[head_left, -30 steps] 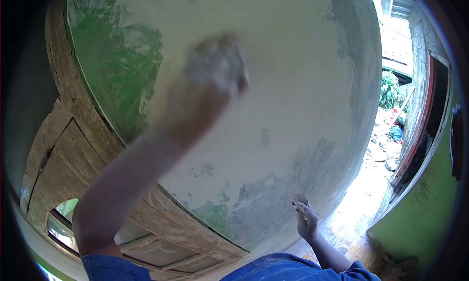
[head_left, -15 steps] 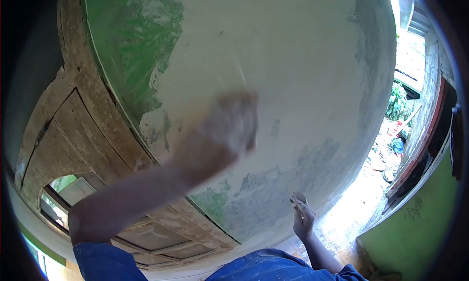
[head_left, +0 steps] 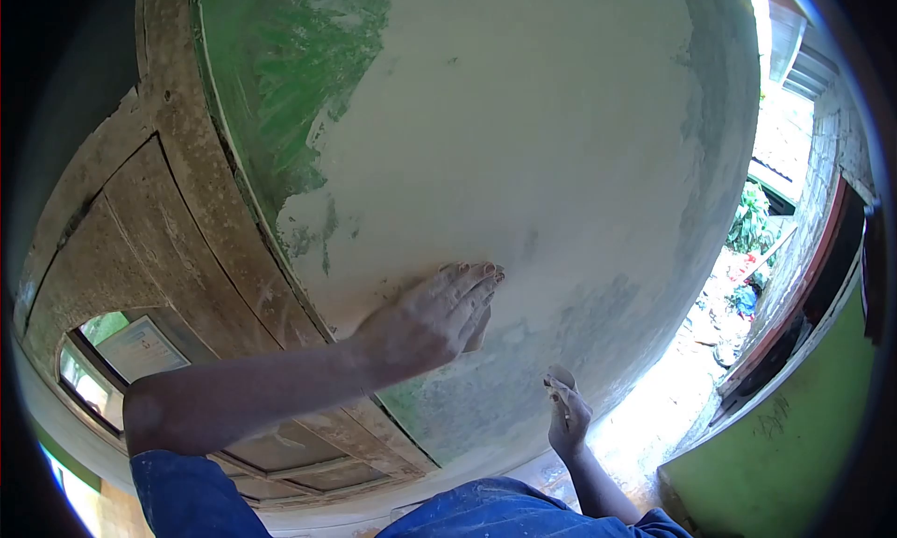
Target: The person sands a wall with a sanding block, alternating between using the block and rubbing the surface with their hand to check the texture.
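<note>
My left hand [head_left: 439,314] lies flat against the plastered wall [head_left: 551,136], fingers stretched out to the right and close together. Pale dust coats its fingers and back; the palm side is hidden against the wall. Lower right, my right hand [head_left: 569,421] is raised in front of the wall's bottom part, fingers closed round a small pale flat piece with a rounded edge [head_left: 562,376]. I cannot tell what kind of thing that piece is. Grey patches [head_left: 579,314] show on the wall between and around the hands.
Old green paint [head_left: 290,80] covers the wall's upper left. A worn wooden door frame [head_left: 201,192] with glass panes runs along the left. On the right, a bright opening shows plants [head_left: 750,218] and rubble outside, beside a green wall [head_left: 785,426].
My left hand has swept down along the wall and slowed from a blur to a clear shape. My right hand keeps its hold, shifting slightly left and down in view.
</note>
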A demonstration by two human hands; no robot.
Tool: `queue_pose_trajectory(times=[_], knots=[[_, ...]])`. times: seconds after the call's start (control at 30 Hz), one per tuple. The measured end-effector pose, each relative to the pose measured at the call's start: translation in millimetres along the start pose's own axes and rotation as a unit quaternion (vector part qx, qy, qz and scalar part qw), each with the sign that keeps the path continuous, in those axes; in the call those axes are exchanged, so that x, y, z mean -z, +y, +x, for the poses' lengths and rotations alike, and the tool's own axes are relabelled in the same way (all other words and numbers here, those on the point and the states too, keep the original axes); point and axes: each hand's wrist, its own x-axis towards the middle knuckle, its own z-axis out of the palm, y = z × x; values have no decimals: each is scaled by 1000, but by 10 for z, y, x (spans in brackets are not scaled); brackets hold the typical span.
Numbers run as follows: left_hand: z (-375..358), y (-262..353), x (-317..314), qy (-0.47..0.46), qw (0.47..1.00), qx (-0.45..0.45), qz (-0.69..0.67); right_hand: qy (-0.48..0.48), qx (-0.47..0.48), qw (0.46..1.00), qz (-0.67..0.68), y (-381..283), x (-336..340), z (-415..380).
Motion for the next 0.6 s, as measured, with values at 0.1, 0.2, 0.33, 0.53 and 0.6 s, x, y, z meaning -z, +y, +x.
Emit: queue_pose_trajectory(times=[0.1, 0.2, 0.33, 0.53, 0.6], knots=[[141, -474, 202, 94, 993, 55, -49, 4, -22, 999, -27, -5, -5, -60], [379, -1061, 524, 161, 965, 172, 113, -21, -19, 999, -43, -17, 21, -90], [188, -479, 184, 109, 989, 89, 38, -8, -31, 999, -22, 32, -15, -111], [51, -565, 238, 97, 993, 57, 23, -2, -8, 998, -64, -24, 3, -4], [194, -898, 483, 127, 974, 149, 111, 2, -24, 998, -60, 15, 11, 6]])
